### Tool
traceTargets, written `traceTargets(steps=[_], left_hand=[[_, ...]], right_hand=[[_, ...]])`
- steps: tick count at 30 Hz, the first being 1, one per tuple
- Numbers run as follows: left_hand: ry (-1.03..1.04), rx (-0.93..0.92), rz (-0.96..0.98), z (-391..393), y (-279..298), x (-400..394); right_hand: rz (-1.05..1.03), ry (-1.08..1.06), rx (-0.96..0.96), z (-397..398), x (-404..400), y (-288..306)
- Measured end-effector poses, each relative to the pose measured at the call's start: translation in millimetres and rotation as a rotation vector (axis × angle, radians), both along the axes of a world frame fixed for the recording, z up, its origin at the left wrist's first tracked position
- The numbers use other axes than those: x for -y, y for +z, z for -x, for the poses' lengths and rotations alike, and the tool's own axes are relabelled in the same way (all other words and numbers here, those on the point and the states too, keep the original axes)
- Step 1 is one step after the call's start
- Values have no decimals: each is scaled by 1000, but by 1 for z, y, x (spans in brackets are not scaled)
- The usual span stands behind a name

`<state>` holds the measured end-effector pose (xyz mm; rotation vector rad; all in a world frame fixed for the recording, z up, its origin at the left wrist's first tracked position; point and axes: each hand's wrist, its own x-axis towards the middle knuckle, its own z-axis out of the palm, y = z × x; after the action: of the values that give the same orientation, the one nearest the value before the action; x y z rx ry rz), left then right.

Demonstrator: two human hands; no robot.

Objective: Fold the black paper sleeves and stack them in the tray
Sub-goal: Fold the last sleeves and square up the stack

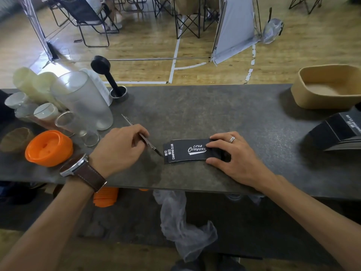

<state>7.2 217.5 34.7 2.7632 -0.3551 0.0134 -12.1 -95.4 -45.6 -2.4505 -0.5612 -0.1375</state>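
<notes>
A small pile of flat black paper sleeves (185,151), printed "Camping Club" in white, is pressed by the straight-fingered right hand (232,155) near the surface's (214,114) front edge. One sleeve (142,136), seen edge-on, is pinched by the left hand (121,147). A tan tray (304,94) is set at the far right corner.

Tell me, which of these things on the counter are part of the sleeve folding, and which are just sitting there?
Part of the job: sleeves under the right hand; one sleeve held edge-on by the left hand; sleeve stack; tray.

Just sitting: orange lid, cups, tamper.
</notes>
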Motion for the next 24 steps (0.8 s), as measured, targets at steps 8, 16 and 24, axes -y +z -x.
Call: traceTargets(steps=[8,16,24], left_hand=[[-185,44,-154,-15,13,32],[-251,-240,-87,-39,-22,64],[-49,-139,-264,-4,-30,4]], right_hand=[[-23,-19,-43,1,0,2],[-24,-54,-56,1,0,0],[-48,-40,-75,1,1,0]])
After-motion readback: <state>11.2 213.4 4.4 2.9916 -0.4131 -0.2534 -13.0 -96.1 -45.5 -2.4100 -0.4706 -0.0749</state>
